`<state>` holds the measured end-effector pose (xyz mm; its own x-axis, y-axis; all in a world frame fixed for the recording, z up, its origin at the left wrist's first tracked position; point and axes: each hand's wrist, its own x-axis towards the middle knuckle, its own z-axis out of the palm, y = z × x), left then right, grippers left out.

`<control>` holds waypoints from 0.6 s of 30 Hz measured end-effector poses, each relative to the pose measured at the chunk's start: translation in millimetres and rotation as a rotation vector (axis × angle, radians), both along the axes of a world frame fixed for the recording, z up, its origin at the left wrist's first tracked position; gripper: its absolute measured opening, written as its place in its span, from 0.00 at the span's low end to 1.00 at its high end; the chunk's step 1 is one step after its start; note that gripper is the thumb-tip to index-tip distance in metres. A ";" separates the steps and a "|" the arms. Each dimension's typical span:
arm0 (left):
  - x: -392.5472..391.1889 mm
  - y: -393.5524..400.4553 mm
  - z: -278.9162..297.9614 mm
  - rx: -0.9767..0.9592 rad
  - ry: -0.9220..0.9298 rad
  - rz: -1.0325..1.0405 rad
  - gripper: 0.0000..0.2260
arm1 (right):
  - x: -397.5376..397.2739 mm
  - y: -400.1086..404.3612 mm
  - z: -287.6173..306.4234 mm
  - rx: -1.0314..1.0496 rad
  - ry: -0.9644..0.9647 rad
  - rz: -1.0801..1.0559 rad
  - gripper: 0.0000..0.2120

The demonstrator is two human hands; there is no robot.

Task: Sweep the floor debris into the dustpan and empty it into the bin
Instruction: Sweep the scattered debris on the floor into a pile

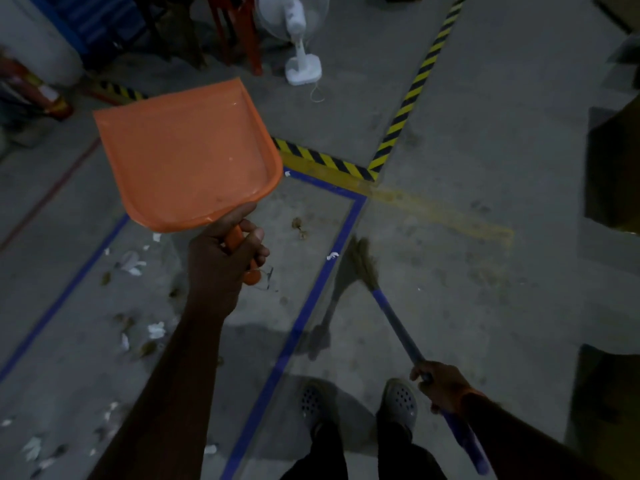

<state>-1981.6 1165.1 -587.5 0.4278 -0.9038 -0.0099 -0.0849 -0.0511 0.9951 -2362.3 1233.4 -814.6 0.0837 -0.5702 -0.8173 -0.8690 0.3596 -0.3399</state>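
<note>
Left hand (227, 252) up in the middle of the view, fingers wrapped tight round the orange handle of the dustpan (187, 157), which is held off the floor, its wide open edge pointing far and left, the pan looking bare apart from a few pale specks. Right hand (441, 388) low at the near right, curled round the blue handle of the broom (391, 317), and the brush end slants away to touch the concrete floor (485, 133) just right of the blue tape line (311, 306). So both hands are full, and well apart.

Now left to right across the ground. Near left, between two blue tape lines, lies the debris (138, 306): scraps of white paper and brown dry leaves, scattered from under the dustpan down to the near left corner. One brownish clump sits just right of the left hand, and a white scrap lies on the tape line beside the broom head. Below, two grey perforated clogs (356, 405) stand side by side between the arms. Far off, a white pedestal fan (301, 39) stands by red chair legs, and yellow-and-black hazard tape (408, 95) runs away to the far right, meeting another strip at a corner behind the dustpan. Dark boxes, blurred, line the right edge.
</note>
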 end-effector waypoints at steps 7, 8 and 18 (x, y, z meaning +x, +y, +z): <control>56.4 33.1 -10.5 0.033 0.000 0.028 0.15 | 115.5 8.0 -4.7 0.035 -0.202 0.390 0.12; 63.0 37.2 -9.7 0.041 0.004 0.041 0.15 | 132.7 4.9 0.6 0.046 -0.248 0.391 0.12; 124.8 60.7 9.8 -0.003 -0.042 0.147 0.14 | 178.4 -47.4 23.1 -0.169 -0.217 0.248 0.12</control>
